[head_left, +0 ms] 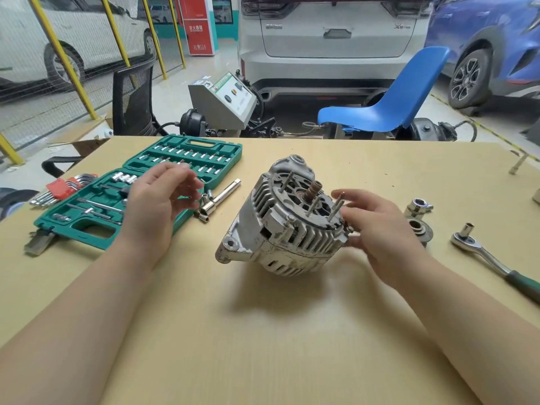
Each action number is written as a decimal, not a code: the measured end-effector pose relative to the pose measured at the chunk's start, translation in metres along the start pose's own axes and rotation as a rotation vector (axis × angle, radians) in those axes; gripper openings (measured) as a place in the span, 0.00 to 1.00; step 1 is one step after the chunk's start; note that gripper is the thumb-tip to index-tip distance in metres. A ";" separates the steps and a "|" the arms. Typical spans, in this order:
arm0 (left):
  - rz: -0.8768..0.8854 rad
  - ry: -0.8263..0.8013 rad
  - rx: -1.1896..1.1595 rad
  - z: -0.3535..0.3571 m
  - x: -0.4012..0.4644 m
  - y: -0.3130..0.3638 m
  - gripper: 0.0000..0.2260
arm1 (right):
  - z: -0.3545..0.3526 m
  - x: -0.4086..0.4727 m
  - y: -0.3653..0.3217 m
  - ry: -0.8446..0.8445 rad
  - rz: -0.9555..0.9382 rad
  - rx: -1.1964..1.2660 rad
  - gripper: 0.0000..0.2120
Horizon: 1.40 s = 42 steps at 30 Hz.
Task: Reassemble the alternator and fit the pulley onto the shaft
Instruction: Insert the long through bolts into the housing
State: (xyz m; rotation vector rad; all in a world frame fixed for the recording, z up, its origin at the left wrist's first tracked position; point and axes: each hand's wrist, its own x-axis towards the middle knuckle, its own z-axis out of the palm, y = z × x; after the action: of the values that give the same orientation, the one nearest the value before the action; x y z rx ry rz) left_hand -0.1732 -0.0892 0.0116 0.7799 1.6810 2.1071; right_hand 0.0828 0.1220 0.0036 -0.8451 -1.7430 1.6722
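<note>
You are steadying the alternator [285, 220] near the middle of the table [263, 331] with your right hand [377, 226], fingers straight and pressing its side — your left hand [159, 200] is hovering beside it, fingers loosely spread and holding nothing. The housing halves are looking joined (studs and shaft are sticking up), but the pulley [419, 228] is lying just right of your hand, not yet fitted.

Both forearms are bare up to the picture's edge, with no sleeves showing. The left hand [159, 200] and right hand [382, 226] wear nothing.
</note>
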 end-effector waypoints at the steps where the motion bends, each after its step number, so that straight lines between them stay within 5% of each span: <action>1: -0.029 -0.016 0.022 0.005 -0.002 -0.003 0.08 | 0.008 -0.004 0.002 -0.049 0.121 0.152 0.17; 7: -0.173 -0.224 0.120 0.035 -0.016 -0.003 0.24 | 0.025 -0.017 0.010 -0.130 0.210 0.411 0.19; 17: -0.300 -0.235 0.077 0.030 -0.006 -0.006 0.29 | 0.046 -0.033 0.002 -0.196 0.047 0.448 0.18; 25: -0.326 -0.255 -0.107 0.006 0.000 -0.007 0.28 | 0.086 -0.060 -0.002 -0.255 -0.447 -0.221 0.29; 28: -0.324 -0.239 -0.071 0.008 0.000 -0.010 0.23 | 0.086 -0.084 0.005 -0.430 -0.797 -0.431 0.33; 32: -0.335 -0.203 -0.023 0.006 0.001 -0.010 0.22 | 0.089 -0.095 0.013 -0.491 -1.017 -0.515 0.25; 38: -0.355 -0.274 -0.025 0.003 0.001 -0.005 0.28 | 0.075 -0.067 0.018 -0.351 -0.719 -0.427 0.14; 42: -0.317 -0.138 -0.072 0.013 -0.006 -0.007 0.19 | 0.070 -0.048 0.017 -0.038 -0.349 0.043 0.09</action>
State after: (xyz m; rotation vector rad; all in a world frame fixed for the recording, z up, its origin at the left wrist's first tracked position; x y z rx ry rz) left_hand -0.1616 -0.0809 0.0054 0.5789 1.5334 1.8421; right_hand 0.0603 0.0414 -0.0155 -0.4590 -1.7551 1.4924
